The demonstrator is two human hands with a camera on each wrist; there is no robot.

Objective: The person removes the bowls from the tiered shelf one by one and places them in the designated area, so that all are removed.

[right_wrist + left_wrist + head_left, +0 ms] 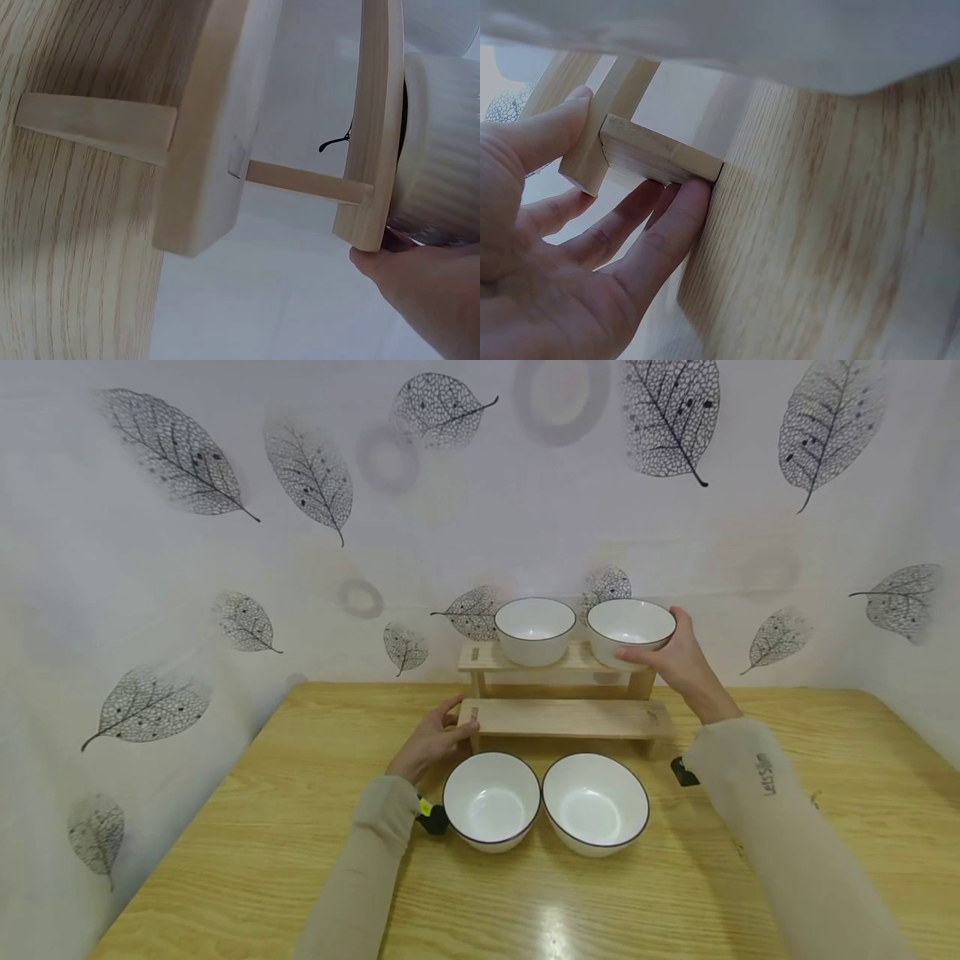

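Head cam: right hand (686,664) pinches a white bowl (630,625) on the wooden stand's (562,718) top tier, next to another bowl (534,631), with 2 more bowls (491,802) in front. Left wrist: left hand (577,262) curls loosely round the stand's end. Right wrist: part of the right hand shows by the bowl's base

Right sleeve (787,835) — small dark lettering, "LetsSlim" — running lengthwise.

Right grip (682,658), apparently curled, sits higher than left grip (430,740).
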